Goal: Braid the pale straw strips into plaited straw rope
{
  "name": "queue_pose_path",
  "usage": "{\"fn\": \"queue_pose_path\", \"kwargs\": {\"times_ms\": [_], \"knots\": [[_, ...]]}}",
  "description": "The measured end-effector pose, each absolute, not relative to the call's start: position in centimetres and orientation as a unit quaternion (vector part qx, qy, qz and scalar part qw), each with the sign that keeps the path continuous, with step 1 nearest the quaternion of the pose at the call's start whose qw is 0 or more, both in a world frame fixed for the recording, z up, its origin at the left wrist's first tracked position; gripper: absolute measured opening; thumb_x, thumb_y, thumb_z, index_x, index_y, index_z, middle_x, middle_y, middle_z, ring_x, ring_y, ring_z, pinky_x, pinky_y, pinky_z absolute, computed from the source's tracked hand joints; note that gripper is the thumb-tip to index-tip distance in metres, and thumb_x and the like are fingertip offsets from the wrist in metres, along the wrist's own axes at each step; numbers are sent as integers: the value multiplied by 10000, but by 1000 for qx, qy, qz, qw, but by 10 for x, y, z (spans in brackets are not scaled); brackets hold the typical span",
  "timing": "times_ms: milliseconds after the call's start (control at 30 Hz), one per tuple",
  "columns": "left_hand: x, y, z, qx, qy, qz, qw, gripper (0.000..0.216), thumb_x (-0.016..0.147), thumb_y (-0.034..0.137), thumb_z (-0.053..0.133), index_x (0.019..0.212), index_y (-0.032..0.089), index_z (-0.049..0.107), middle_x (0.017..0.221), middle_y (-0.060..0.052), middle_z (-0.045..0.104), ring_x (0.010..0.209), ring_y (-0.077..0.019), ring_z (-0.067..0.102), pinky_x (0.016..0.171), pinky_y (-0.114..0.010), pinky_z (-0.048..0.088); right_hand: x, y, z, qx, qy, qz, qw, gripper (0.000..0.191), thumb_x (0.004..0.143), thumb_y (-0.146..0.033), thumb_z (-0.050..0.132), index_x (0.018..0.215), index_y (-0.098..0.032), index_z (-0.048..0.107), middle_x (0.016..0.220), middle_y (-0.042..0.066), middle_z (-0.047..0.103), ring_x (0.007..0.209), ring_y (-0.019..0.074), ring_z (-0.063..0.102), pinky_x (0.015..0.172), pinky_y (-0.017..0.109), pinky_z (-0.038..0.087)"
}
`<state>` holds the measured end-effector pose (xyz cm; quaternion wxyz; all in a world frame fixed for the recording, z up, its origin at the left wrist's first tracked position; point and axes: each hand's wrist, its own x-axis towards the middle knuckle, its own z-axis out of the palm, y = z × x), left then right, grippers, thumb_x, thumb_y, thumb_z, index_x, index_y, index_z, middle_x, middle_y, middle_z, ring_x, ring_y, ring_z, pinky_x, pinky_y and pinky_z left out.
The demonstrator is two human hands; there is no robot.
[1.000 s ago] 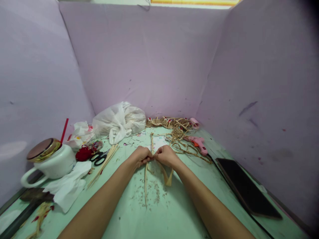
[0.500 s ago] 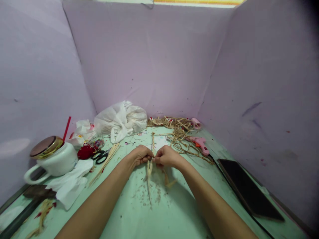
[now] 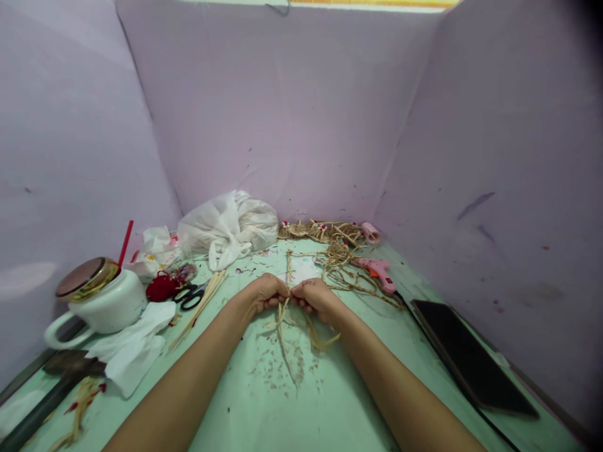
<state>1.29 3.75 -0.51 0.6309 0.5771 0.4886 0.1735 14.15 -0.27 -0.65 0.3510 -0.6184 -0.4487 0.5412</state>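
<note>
My left hand [image 3: 262, 294] and my right hand [image 3: 315, 295] meet fingertip to fingertip over the green table [image 3: 330, 408]. Both are closed in a pinch on the same bundle of pale straw strips [image 3: 284, 326]. A braided length of the straw [image 3: 288, 263] runs away from the hands toward the back. Loose strip ends splay out below the hands toward me, one curling off to the right. Fine straw crumbs lie scattered on the table under them.
At left stand a white mug with a gold lid [image 3: 97, 300], white tissue [image 3: 132, 348], black scissors [image 3: 189, 295], a red ball [image 3: 160, 287] and a white plastic bag [image 3: 230, 229]. Tangled braided cord [image 3: 334, 248], a pink glue gun [image 3: 379, 273] and a dark tablet [image 3: 471, 358] lie right. Purple walls enclose the table.
The hands have kept pinching the straw and shifted slightly. The loose ends below them have swung and spread, one now curling out to the right.
</note>
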Motion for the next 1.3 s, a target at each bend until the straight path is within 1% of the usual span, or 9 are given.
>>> {"fn": "queue_pose_path", "kwargs": {"times_ms": [200, 467, 733, 800, 900, 967, 1067, 1200, 1300], "knots": [[12, 34, 5, 653, 547, 115, 511, 64, 512, 157, 515, 457, 131, 495, 331, 38, 366, 293, -55, 280, 322, -196, 166, 145, 2, -20, -617, -473, 504, 377, 104, 581, -149, 530, 496, -144, 470, 360, -60, 388, 316, 33, 257, 316, 176, 142], [21, 20, 23, 700, 583, 107, 399, 69, 518, 124, 527, 456, 134, 500, 361, 9, 426, 342, -84, 348, 376, -210, 240, 143, -1, -19, -598, -430, 547, 399, 70, 555, -141, 496, 501, -148, 450, 374, -49, 425, 309, 25, 227, 323, 177, 110], [35, -1, 23, 776, 582, 102, 223, 37, 497, 109, 539, 502, 143, 553, 422, -21, 460, 495, -153, 481, 448, -214, 281, 141, -3, -18, -597, -407, 554, 413, 111, 557, -119, 473, 489, -163, 397, 309, -85, 292, 296, 25, 188, 330, 182, 92], [33, 0, 26, 781, 566, 88, 247, 36, 492, 105, 545, 488, 140, 548, 405, -16, 452, 476, -146, 475, 444, -213, 288, 142, -3, -18, -594, -413, 559, 406, 115, 552, -110, 475, 476, -158, 402, 307, -86, 284, 295, 22, 176, 332, 184, 88], [25, 9, 33, 747, 553, 61, 364, 50, 533, 145, 543, 487, 126, 547, 402, -16, 473, 388, -116, 428, 401, -217, 290, 144, -3, -17, -586, -420, 567, 398, 114, 559, -115, 482, 471, -150, 419, 315, -82, 296, 298, 21, 181, 335, 184, 94], [20, 18, 35, 682, 585, 121, 422, 66, 585, 163, 520, 561, 117, 562, 442, -15, 510, 360, -98, 418, 375, -210, 285, 146, -2, -16, -578, -424, 575, 394, 106, 579, -136, 498, 486, -140, 446, 326, -77, 315, 303, 23, 201, 338, 182, 102], [18, 28, 30, 570, 616, 197, 507, 90, 615, 98, 485, 669, 110, 555, 487, -3, 540, 370, -74, 441, 364, -177, 279, 148, -2, -16, -559, -430, 594, 387, 107, 597, -158, 521, 507, -128, 472, 337, -75, 331, 308, 20, 209, 343, 177, 101], [22, 31, 13, 494, 558, 138, 653, 87, 636, 56, 453, 599, 91, 524, 474, -9, 528, 366, -42, 425, 345, -145, 260, 149, -3, -13, -541, -419, 615, 392, 61, 599, -145, 516, 559, -133, 472, 383, -49, 427, 313, 21, 242, 346, 173, 97], [23, 31, 7, 491, 557, 127, 658, 111, 644, 78, 465, 543, 90, 508, 424, -1, 486, 336, -37, 386, 332, -148, 243, 151, -2, -14, -541, -429, 614, 382, 31, 590, -130, 511, 578, -133, 482, 421, -42, 465, 323, 22, 263, 347, 169, 111]]}}
